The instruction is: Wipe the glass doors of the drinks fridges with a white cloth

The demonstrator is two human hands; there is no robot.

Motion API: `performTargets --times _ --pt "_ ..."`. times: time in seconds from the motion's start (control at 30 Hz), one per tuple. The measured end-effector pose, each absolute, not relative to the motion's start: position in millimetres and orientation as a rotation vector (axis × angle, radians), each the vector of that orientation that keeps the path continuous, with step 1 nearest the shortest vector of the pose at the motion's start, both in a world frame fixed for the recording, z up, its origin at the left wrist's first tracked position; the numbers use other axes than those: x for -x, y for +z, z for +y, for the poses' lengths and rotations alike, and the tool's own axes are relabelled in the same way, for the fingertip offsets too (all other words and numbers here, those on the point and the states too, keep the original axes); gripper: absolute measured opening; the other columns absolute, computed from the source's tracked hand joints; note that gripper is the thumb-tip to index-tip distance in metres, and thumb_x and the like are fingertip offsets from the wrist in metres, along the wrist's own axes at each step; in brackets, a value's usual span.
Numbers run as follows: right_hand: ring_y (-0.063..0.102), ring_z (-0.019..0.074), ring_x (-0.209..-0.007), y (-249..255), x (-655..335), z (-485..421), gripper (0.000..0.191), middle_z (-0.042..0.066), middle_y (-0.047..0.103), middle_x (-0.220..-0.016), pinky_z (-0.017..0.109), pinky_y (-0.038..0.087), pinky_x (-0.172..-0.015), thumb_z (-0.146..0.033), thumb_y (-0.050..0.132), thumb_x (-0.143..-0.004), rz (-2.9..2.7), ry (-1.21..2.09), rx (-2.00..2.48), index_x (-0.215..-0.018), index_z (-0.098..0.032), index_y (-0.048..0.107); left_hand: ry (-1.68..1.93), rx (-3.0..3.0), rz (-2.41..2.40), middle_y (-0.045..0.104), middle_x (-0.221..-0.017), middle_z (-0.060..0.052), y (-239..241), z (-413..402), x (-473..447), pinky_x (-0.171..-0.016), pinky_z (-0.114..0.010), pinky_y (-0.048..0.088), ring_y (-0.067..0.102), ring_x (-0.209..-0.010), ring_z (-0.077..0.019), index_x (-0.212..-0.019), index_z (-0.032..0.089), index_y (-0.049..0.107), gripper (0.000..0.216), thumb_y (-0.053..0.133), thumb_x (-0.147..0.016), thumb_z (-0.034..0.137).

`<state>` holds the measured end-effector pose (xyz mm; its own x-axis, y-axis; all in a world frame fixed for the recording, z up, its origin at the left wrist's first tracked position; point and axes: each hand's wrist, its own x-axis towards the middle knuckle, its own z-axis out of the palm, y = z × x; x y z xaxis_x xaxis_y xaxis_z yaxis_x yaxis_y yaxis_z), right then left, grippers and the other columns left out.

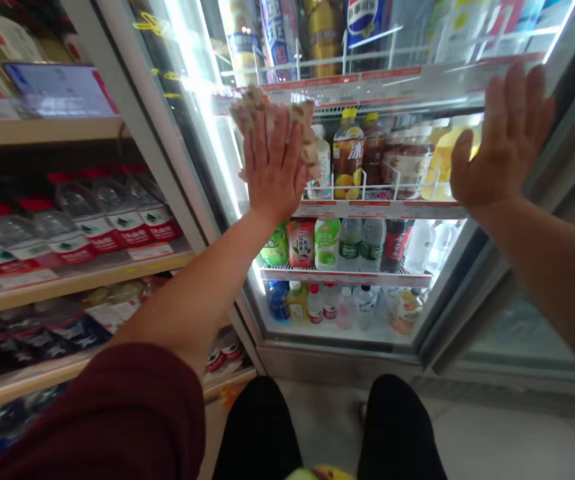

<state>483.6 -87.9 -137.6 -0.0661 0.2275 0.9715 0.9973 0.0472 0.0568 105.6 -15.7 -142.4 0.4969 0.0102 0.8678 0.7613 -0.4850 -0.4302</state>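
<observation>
My left hand (pixel 273 163) presses a crumpled beige cloth (pixel 255 107) flat against the glass door (pixel 367 267) of a lit drinks fridge, fingers stretched upward over the cloth. Further right, my right hand (pixel 505 137) lies flat with fingers spread against the same door near its right frame (pixel 557 167), holding nothing. Behind the glass stand rows of bottles (pixel 352 243) on wire shelves with red price strips.
To the left, wooden store shelves (pixel 67 280) carry water bottles with red caps (pixel 92 223) and packaged goods. A second fridge door (pixel 517 333) stands at the right. My dark trouser legs (pixel 392 427) and a grey tiled floor (pixel 517 440) are below.
</observation>
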Motion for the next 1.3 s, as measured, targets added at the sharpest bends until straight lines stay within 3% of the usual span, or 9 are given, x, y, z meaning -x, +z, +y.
performTargets --times 0.13,0.3,0.47,0.63,0.8,0.97,1.13,1.23,1.3 --pt "0.012 0.0335 -0.163 -137.2 -480.5 -89.0 0.073 0.011 0.016 -0.173 0.063 0.013 -0.13 -0.045 0.035 -0.103 -1.443 -1.09 1.321 -0.167 -0.014 0.021 -0.747 2.048 -0.391 0.042 -0.163 0.008 -141.3 -18.3 -116.5 -0.134 -0.048 0.019 0.025 -0.158 -0.0231 -0.156 0.038 0.045 0.054 0.053 -0.103 0.046" --pt "0.006 0.0331 -0.163 -137.8 -491.7 -81.7 0.075 0.01 0.012 -0.174 0.065 0.01 -0.129 -0.044 0.038 -0.102 -1.481 -1.083 1.283 -0.169 -0.018 0.016 -1.11 1.777 -0.703 0.025 -0.169 -0.019 -136.5 -20.5 -134.1 -0.129 -0.066 0.009 0.007 -0.16 -0.0382 -0.163 0.009 0.032 0.06 0.035 -0.108 0.031" --pt "0.003 0.0364 -0.163 -138.4 -507.3 -71.2 0.079 0.008 0.006 -0.175 0.073 0.005 -0.125 -0.043 0.04 -0.099 -1.531 -1.092 1.233 -0.169 -0.025 0.009 -0.657 1.976 -0.319 0.035 -0.166 0.009 -143.9 -23.4 -153.9 -0.134 -0.046 0.014 0.019 -0.16 -0.0183 -0.16 0.037 0.036 0.052 0.039 -0.109 0.047" --pt "0.005 0.0356 -0.163 -139.0 -508.3 -71.6 0.078 0.008 0.009 -0.175 0.071 0.007 -0.126 -0.044 0.041 -0.1 -1.525 -1.119 1.194 -0.169 -0.026 0.011 -0.965 1.857 -0.765 0.021 -0.171 -0.009 -140.9 -38.3 -161.7 -0.133 -0.057 0.003 0.006 -0.161 -0.0315 -0.165 0.016 0.03 0.059 0.03 -0.111 0.04" --pt "0.007 0.0364 -0.163 -139.3 -502.8 -74.4 0.075 0.008 0.011 -0.174 0.073 0.008 -0.125 -0.045 0.038 -0.101 -1.515 -1.097 1.196 -0.169 -0.025 0.014 -0.548 2.157 -0.393 0.03 -0.167 0.015 -150.2 -39.4 -158.8 -0.135 -0.04 0.001 0.011 -0.16 -0.0135 -0.16 0.04 0.036 0.051 0.04 -0.109 0.046" --pt "0.007 0.0343 -0.163 -140.2 -497.6 -79.2 0.073 0.009 0.011 -0.174 0.069 0.01 -0.127 -0.045 0.037 -0.103 -1.504 -1.099 1.214 -0.169 -0.025 0.014 -0.976 1.926 -0.843 0.007 -0.173 -0.008 -154.0 -30.7 -138.6 -0.131 -0.058 -0.011 -0.019 -0.157 -0.0268 -0.168 0.015 0.022 0.062 0.029 -0.111 0.039" --pt "0.007 0.0359 -0.163 -140.3 -503.4 -75.6 0.076 0.01 0.011 -0.174 0.071 0.009 -0.126 -0.043 0.039 -0.101 -1.511 -1.117 1.223 -0.169 -0.024 0.012 -0.592 2.158 -0.469 0.038 -0.164 0.014 -165.3 -23.9 -99.9 -0.136 -0.037 0.008 0.016 -0.16 -0.0139 -0.156 0.043 0.044 0.051 0.046 -0.105 0.048" --pt "0.005 0.0353 -0.163 -140.1 -510.0 -71.0 0.079 0.008 0.008 -0.175 0.072 0.009 -0.125 -0.042 0.041 -0.099 -1.52 -1.146 1.22 -0.169 -0.026 0.008 -0.89 1.995 -0.722 0.021 -0.172 -0.005 -173.1 -18.5 -73.2 -0.134 -0.056 0.001 -0.003 -0.161 -0.0267 -0.164 0.023 0.033 0.06 0.039 -0.107 0.039" --pt "0.002 0.0356 -0.163 -139.6 -513.7 -68.8 0.082 0.007 0.003 -0.175 0.073 0.007 -0.125 -0.042 0.042 -0.098 -1.536 -1.145 1.226 -0.17 -0.027 0.005 -0.952 1.981 -0.829 0.02 -0.172 -0.009 -181.9 -14.9 -57.3 -0.132 -0.062 0.002 -0.007 -0.16 -0.0313 -0.163 0.019 0.037 0.062 0.041 -0.105 0.04"
